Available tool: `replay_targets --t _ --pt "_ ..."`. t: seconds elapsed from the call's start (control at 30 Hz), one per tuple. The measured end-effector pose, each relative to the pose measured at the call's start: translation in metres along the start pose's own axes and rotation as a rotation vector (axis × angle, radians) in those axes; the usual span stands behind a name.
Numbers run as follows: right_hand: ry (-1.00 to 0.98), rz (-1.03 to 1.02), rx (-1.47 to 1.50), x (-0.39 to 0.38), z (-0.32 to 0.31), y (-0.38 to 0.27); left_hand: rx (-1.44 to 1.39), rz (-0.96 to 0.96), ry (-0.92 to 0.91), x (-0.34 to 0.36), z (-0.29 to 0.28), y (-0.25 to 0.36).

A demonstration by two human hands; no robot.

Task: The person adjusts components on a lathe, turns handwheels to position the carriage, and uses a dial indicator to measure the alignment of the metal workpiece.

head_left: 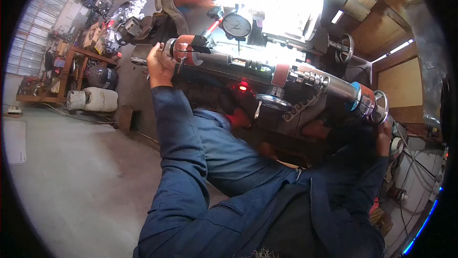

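A long machine with a metal shaft lies across the upper middle. My left hand (161,65) is at its left end, with fingers bent around the round metal end (170,47) beside a red housing (184,49). At the opposite end, my right hand (383,136) grips the lower rim of a silver handwheel (381,106); part of that hand is in shadow. A red and blue collar (361,98) sits just inboard of this wheel. Above the shaft stands a dial gauge (237,25) with a red-handled arm. A second silver handwheel (273,102) with a crank handle projects from the front.
A bright lamp glare washes out the machine's back. A red light (243,88) glows below the shaft. Left of the machine are a gas cylinder (101,75), a white cylinder (93,99) and a cluttered rack (64,79). Cables (417,160) hang at the right.
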State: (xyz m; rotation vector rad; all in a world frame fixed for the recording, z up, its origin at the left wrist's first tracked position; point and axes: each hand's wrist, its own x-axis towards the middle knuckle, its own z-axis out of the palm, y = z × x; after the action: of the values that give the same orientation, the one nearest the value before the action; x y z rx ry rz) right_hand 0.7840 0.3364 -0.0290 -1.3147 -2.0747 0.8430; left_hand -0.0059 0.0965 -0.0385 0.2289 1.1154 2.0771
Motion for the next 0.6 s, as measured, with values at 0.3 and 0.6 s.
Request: replay_targets --t 0.3,0.6 --pt "0.319 0.192 0.508 0.031 0.007 -0.094 0.010 -0.001 -0.005 0.015 -0.010 -0.002" --pt "0.055 0.196 0.294 0.076 0.011 -0.022 0.015 -0.039 0.031 0.009 0.005 -0.003"
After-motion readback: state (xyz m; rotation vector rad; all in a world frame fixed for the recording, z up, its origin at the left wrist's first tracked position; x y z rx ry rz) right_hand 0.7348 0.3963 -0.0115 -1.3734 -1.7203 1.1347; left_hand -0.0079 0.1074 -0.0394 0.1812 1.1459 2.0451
